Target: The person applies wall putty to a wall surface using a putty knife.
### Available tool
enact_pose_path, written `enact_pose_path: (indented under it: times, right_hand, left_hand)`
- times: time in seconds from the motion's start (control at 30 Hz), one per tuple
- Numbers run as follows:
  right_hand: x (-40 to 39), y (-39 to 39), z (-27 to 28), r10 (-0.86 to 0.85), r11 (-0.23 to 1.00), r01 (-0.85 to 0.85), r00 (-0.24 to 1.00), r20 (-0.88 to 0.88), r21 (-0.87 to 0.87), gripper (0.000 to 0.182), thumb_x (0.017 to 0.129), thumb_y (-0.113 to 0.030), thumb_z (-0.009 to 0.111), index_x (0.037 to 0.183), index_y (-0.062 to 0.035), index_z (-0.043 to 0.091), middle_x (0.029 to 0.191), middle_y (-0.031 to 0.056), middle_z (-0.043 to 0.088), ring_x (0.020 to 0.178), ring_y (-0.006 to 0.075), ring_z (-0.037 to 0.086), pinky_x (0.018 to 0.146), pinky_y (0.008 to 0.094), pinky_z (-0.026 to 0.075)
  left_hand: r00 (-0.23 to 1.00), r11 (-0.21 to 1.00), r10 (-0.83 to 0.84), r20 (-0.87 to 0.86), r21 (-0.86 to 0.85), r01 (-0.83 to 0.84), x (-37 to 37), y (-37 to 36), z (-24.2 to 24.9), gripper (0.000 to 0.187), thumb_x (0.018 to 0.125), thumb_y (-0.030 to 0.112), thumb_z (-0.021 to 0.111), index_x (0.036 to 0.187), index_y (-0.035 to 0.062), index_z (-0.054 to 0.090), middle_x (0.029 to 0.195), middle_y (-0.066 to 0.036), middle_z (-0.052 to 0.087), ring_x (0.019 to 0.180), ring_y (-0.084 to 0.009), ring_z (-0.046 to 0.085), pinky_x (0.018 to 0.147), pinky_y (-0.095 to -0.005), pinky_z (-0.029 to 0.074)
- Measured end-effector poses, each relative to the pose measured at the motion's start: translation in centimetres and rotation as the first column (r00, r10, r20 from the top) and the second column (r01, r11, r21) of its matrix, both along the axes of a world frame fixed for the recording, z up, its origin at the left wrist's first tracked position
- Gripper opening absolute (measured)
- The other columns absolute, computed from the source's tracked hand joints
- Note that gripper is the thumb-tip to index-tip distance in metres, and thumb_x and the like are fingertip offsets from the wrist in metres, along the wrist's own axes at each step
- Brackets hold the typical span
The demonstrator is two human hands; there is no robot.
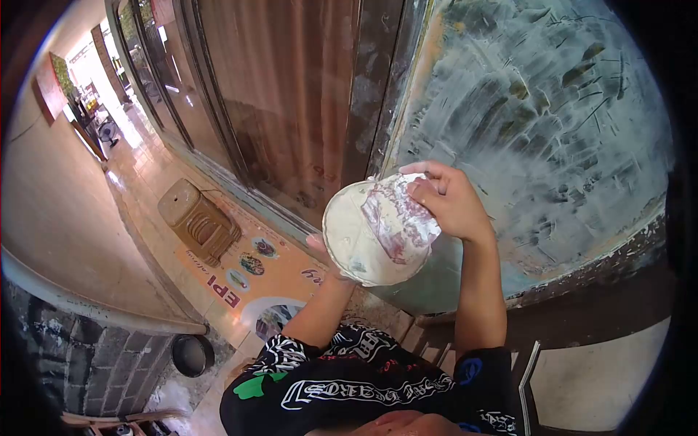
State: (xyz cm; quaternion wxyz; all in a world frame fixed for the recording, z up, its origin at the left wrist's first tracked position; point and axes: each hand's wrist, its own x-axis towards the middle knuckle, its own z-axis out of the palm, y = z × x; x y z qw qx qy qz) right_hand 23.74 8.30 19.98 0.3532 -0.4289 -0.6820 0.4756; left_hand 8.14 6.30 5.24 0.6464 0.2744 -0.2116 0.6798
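Near the paste-smeared panel (pixel 538 109), a round tub (pixel 326 227) of white paste (pixel 348 231) is held up. Above it, the right hand (pixel 451 198), forearm raised, pinches a flat smeared sheet (pixel 400 218) over the tub's mouth. The left hand (pixel 318 245) reaches behind the tub; its grip is mostly hidden, so I cannot tell.

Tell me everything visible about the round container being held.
The round container has a pale, smeared rim and holds off-white paste, open top facing the camera, near a streaked panel. Its material is unclear. The left hand supports it from beneath at left. Over its right part, the right hand holds a flat, smeared piece; contact is unclear.
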Motion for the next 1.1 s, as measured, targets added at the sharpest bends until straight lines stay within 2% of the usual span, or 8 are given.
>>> enact_pose_path:
  times: [0.1,0.3,0.37,0.5,0.63,0.77,0.9,1.1]
  right_hand:
    - [0.5,0.3,-0.2,-0.002,0.998,0.002,1.0,-0.005,0.061,0.028,0.094,-0.004,0.061,0.121,0.0033,0.062,0.089,0.0021,0.068,0.076,0.0044,0.06,0.068,0.0217,0.048]
    - [0.6,0.0,-0.8,-0.036,0.999,0.035,0.998,0.042,0.024,0.03,0.092,-0.007,0.064,0.119,0.0037,0.064,0.091,0.0072,0.071,0.079,0.0077,0.062,0.07,0.0246,0.05]
    - [1.0,0.4,-1.4,0.023,0.999,-0.02,0.991,-0.13,0.026,0.031,0.091,-0.008,0.065,0.12,0.0034,0.064,0.088,0.0065,0.07,0.079,0.0076,0.062,0.07,0.0246,0.05]
    - [0.3,-0.2,-1.1,-0.025,0.999,0.023,0.997,0.072,0.03,0.03,0.092,-0.006,0.064,0.121,0.0031,0.064,0.09,0.0065,0.07,0.08,0.008,0.063,0.072,0.0244,0.051]
    - [0.5,-0.2,-1.3,0.02,1.0,-0.018,0.995,-0.094,0.023,0.03,0.091,-0.006,0.064,0.12,0.0025,0.064,0.09,0.0084,0.071,0.08,0.0081,0.063,0.071,0.0245,0.051]
    - [0.0,-0.7,-1.0,-0.01,0.998,0.003,0.995,0.1,0.062,0.028,0.095,-0.005,0.06,0.122,0.0033,0.062,0.094,0.0031,0.069,0.081,0.0052,0.061,0.071,0.0228,0.05]
    - [1.1,-0.5,-1.4,0.052,0.998,-0.048,0.99,-0.131,0.031,0.036,0.095,-0.005,0.061,0.13,0.0028,0.055,0.1,0.0083,0.071,0.088,0.0086,0.063,0.077,0.0245,0.05]
    - [2.2,-1.0,-0.4,-0.068,0.989,0.08,0.993,-0.098,0.128,0.022,0.097,-0.01,0.064,0.115,0.0015,0.059,0.098,0.006,0.07,0.086,0.0083,0.061,0.078,0.0258,0.05]
  left_hand:
    - [0.925,0.959,-0.282,0.254,0.041,0.281,0.0,-0.2,-1.0,0.13,0.066,0.096,0.046,0.152,0.001,0.029,0.155,-0.021,0.034,0.14,-0.0361,0.04,0.116,-0.0535,0.034]
    - [0.96,0.968,-0.237,0.147,-0.05,0.247,-0.3,-0.2,-1.3,0.127,0.067,0.095,0.045,0.152,0.001,0.03,0.156,-0.021,0.033,0.14,-0.0375,0.039,0.116,-0.0553,0.034]
    - [0.945,0.961,-0.274,0.181,0.019,0.275,-0.1,-0.1,-1.3,0.127,0.068,0.095,0.044,0.152,0.0014,0.03,0.156,-0.02,0.034,0.14,-0.0374,0.039,0.116,-0.0555,0.034]
    - [0.925,0.953,-0.299,0.233,0.015,0.304,0.1,-0.1,-1.8,0.125,0.07,0.096,0.039,0.152,0.0017,0.031,0.154,-0.021,0.035,0.139,-0.0375,0.041,0.115,-0.0556,0.035]
    - [0.992,0.978,-0.125,-0.022,-0.172,0.119,-0.2,-0.4,-1.8,0.122,0.072,0.094,0.038,0.151,0.0012,0.032,0.154,-0.021,0.037,0.138,-0.0371,0.043,0.114,-0.0544,0.037]
    - [0.954,0.958,-0.265,0.141,-0.073,0.277,-0.1,-0.4,-1.8,0.121,0.073,0.093,0.04,0.151,0.0011,0.032,0.153,-0.021,0.037,0.137,-0.0365,0.044,0.113,-0.0543,0.038]
    - [0.906,0.931,-0.361,0.22,0.021,0.365,0.3,-0.1,-1.7,0.122,0.073,0.093,0.039,0.152,0.0017,0.029,0.155,-0.021,0.035,0.138,-0.0367,0.042,0.114,-0.0542,0.037]
    - [0.97,0.961,-0.226,-0.089,-0.182,0.208,1.5,1.7,-0.1,0.118,0.078,0.091,0.036,0.155,0.0031,0.021,0.158,-0.019,0.031,0.141,-0.0357,0.038,0.115,-0.0528,0.035]
